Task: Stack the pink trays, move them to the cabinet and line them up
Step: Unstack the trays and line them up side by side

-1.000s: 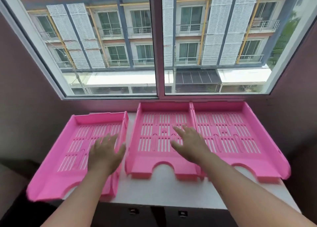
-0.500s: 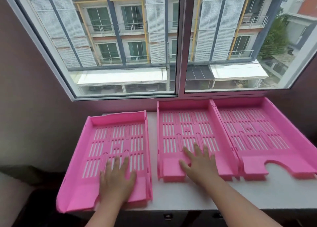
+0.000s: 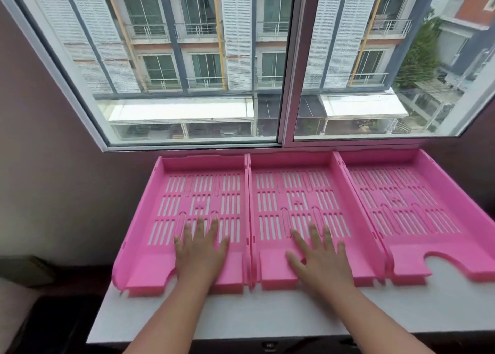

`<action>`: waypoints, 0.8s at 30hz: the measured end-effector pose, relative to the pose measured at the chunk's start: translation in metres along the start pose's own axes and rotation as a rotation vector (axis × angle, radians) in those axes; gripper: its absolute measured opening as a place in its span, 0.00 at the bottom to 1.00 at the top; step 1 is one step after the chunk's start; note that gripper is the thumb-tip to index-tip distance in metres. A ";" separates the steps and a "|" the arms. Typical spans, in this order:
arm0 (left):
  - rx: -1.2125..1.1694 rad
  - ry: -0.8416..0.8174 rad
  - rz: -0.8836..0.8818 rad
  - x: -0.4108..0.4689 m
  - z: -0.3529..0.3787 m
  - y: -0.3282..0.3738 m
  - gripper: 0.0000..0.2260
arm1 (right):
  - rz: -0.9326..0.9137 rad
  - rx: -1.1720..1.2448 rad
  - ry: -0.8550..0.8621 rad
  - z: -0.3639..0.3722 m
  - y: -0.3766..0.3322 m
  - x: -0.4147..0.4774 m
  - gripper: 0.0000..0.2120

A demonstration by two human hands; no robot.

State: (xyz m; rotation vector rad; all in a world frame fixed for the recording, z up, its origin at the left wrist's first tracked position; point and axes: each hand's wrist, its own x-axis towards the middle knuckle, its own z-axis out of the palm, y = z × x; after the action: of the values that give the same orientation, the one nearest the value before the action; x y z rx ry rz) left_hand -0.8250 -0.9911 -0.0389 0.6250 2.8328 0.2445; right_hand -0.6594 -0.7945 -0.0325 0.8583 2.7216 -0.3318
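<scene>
Three pink slotted trays lie side by side on the white cabinet top, their backs against the wall under the window. My left hand rests flat, fingers spread, on the floor of the left tray, near its front. My right hand lies flat the same way on the middle tray. The left and middle trays touch along their side walls. The right tray sits against the middle one and runs out of the frame at the right. Neither hand grips anything.
A large sliding window rises directly behind the trays. A dull pink wall closes the left side. The cabinet top's left edge drops to a dark area below; a strip of white surface lies in front of the trays.
The left tray has slid right and back, straightening until it touches the middle tray and the wall. Both hands stayed flat on their trays. The view shifted left and nearer.
</scene>
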 end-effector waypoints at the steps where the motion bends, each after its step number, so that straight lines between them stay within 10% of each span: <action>1: -0.001 0.000 -0.003 0.003 0.001 0.000 0.30 | 0.000 0.005 0.001 0.000 0.000 0.000 0.43; 12: -0.036 -0.075 -0.013 0.026 -0.007 0.002 0.29 | -0.034 0.065 -0.094 -0.017 0.006 0.004 0.34; 19: -0.474 0.092 0.104 -0.047 -0.020 0.050 0.42 | 0.075 0.020 0.411 -0.050 0.074 -0.018 0.33; 24: -0.542 0.097 0.013 -0.071 0.005 0.079 0.34 | 0.121 0.331 0.286 -0.038 0.103 -0.018 0.33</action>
State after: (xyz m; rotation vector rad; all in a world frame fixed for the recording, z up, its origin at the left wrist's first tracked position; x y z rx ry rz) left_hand -0.7302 -0.9500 -0.0137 0.5165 2.6632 1.0223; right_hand -0.5919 -0.7109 -0.0054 1.2387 2.9007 -0.6972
